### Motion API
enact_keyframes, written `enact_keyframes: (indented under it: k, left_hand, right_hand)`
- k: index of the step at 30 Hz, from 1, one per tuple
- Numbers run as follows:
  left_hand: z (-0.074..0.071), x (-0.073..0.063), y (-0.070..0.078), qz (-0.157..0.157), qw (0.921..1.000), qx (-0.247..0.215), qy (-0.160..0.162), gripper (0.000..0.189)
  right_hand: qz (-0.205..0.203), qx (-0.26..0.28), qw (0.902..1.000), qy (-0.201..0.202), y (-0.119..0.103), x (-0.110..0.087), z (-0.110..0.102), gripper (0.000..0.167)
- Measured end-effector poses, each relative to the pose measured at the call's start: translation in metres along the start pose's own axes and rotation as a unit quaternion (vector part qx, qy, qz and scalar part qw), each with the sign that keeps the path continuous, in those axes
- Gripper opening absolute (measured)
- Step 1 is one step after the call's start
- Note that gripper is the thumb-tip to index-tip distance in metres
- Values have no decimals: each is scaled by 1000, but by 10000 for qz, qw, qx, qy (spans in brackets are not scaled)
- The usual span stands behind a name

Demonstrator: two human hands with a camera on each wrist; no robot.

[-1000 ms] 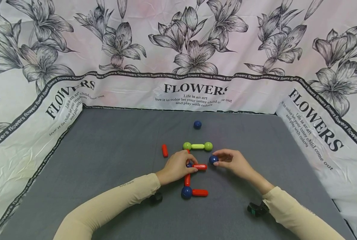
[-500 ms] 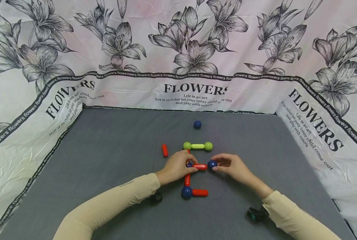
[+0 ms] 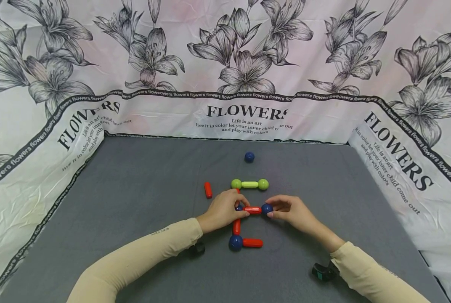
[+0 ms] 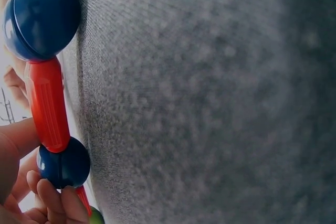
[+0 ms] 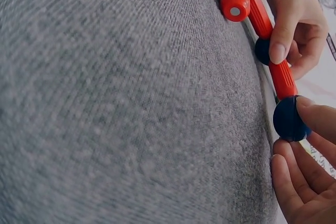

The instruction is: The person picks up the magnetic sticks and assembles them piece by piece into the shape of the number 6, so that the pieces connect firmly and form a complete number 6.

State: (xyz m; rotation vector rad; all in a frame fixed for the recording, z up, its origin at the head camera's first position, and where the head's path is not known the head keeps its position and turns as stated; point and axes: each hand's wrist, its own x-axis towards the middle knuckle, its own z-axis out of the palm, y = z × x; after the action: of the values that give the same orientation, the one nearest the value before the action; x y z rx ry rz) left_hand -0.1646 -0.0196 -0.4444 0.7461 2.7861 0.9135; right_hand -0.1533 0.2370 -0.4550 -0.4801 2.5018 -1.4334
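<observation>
My left hand (image 3: 224,211) pinches the joint of the magnetic building set where a blue ball (image 4: 64,162) meets a red rod (image 3: 253,210); the fingers partly cover that ball. At the rod's right end my right hand (image 3: 295,213) pinches another blue ball (image 5: 291,119), which touches the rod tip. Toward me, a red rod (image 4: 48,103) runs from the held joint to a larger-looking blue ball (image 3: 235,243), with a further red rod (image 3: 253,243) pointing right from it. Beyond the hands, a green rod (image 3: 250,184) links two green balls at the structure's far end.
A loose red rod (image 3: 208,190) lies left of the structure. Farther back sits a single blue ball (image 3: 249,157). The grey tabletop (image 3: 153,176) is bordered by a floral cloth (image 3: 161,113) at the back and sides.
My right hand has moved toward me and left, bringing its blue ball against the end of the red rod. The left hand has stayed in place.
</observation>
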Motion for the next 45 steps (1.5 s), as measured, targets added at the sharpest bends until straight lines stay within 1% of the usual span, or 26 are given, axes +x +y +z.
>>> enact_keyframes:
  k: [5, 12, 20, 33, 38, 41, 45]
  left_hand:
    - [0, 1, 0, 1, 10000, -12, -17, 20]
    - [0, 2, 0, -26, 10000, -78, -42, 22]
    - [0, 1, 0, -36, 9999, -113, -4, 23]
    - [0, 1, 0, -2, 9999, -149, -5, 23]
    - [-3, -3, -2, 23, 9995, -295, 144, 21]
    - [-6, -8, -3, 33, 9980, -546, 318, 21]
    - [-10, -19, -3, 45, 9941, -896, 607, 21]
  right_hand:
    - [-4, -65, 10000, -61, 1, 0, -1, 35]
    - [123, -129, 9997, -179, -2, 0, -2, 34]
    - [176, -204, 9992, -279, -1, 0, -3, 34]
    - [268, -207, 9990, -303, 0, 1, -4, 34]
    - [185, -246, 9990, -317, 0, 1, -4, 35]
    - [137, -204, 9991, -355, 1, 2, -4, 36]
    - [84, -123, 9988, -476, 2, 4, -7, 36]
